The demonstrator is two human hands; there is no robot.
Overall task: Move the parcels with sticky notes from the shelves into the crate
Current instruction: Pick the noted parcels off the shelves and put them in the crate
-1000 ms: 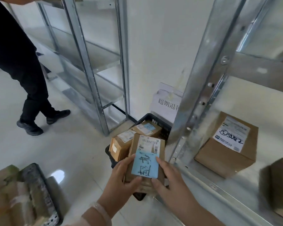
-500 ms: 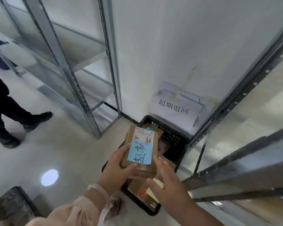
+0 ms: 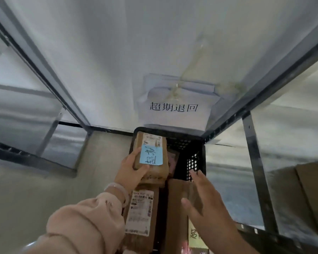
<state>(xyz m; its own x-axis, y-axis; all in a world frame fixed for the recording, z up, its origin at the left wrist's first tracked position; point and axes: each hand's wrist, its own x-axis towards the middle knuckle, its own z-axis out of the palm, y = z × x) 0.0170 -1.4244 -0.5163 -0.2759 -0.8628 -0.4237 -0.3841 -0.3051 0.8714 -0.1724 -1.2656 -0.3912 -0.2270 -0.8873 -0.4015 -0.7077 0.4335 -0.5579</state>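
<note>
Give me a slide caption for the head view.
Left hand holds a parcel with a blue sticky note over the black crate; right hand open beside it.

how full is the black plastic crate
Partly full: the black plastic crate holds several brown cardboard parcels, yet bare mesh wall shows at its far right corner.

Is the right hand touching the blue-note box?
Apart. Head view shows black crate between the right hand and the box; only the left hand holds it.
</note>
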